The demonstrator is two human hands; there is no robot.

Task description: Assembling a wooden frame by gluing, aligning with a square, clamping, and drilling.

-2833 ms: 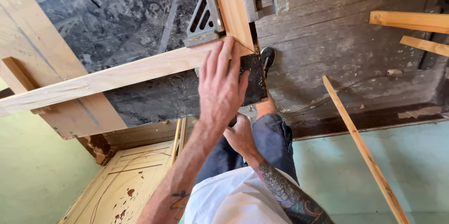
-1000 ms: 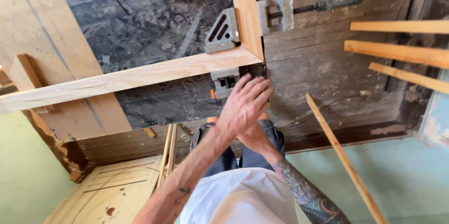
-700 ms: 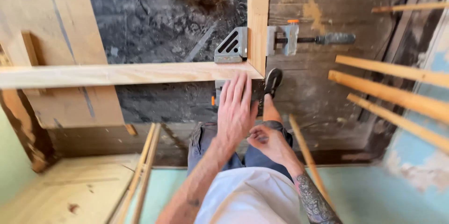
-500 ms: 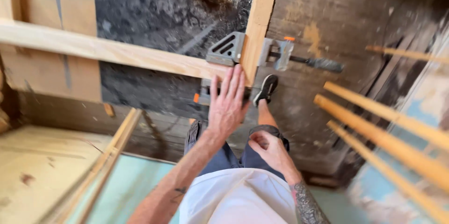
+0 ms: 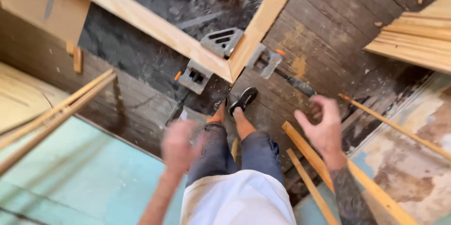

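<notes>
Both hands hang free and empty — left hand [image 5: 178, 146] blurred, right hand [image 5: 320, 124] spread — above the clamped frame corner [image 5: 230, 67] on the plank floor [image 5: 329, 27]. A careless step could knock the bar clamp [image 5: 272, 64] — skewing the joint.

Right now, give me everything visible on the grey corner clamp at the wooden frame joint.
The grey metal corner clamp sits at the joint where two pale wooden frame rails meet at a right angle. A triangular slotted block lies inside the corner; a blocky jaw with an orange tip lies outside, below it. It rests on the dark plank floor. Neither hand touches it.
</notes>
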